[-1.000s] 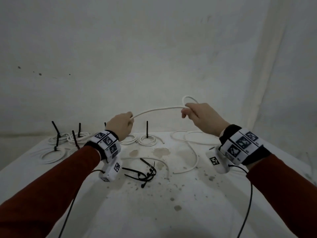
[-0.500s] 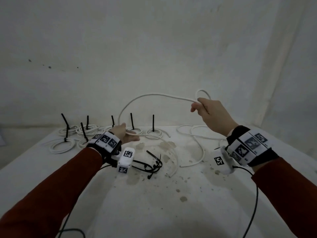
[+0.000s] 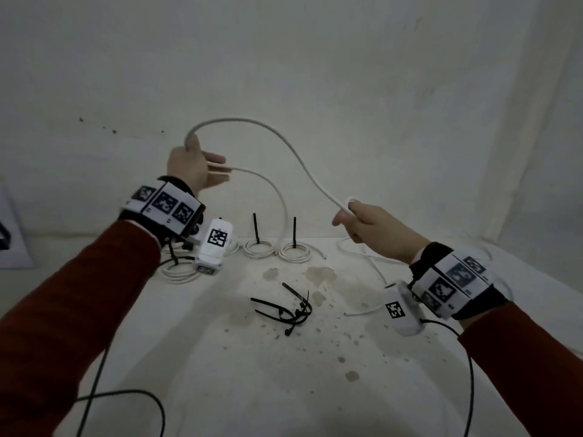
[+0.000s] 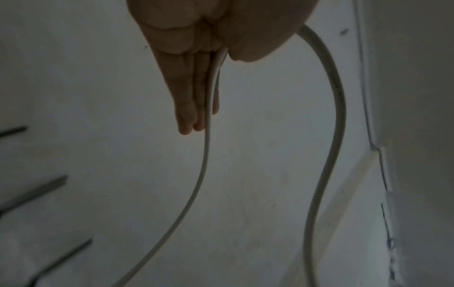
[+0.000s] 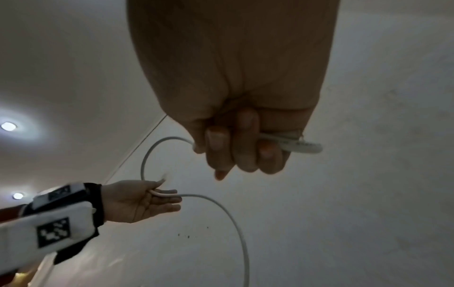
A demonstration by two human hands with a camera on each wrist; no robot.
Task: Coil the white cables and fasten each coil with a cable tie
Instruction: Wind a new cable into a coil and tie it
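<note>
White cable held aloft over the table. Left hand, 10 o'clock, fingers straight, thumb pinning a loop. Right hand, 3 o'clock, fisted round the started coil. Light, springy, holds its arc; best gripped where turns cross.

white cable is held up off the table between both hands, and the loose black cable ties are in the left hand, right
Not quite. The white cable is held up between the left hand and right hand, but the loose black cable ties lie on the table, as the head view shows.
</note>
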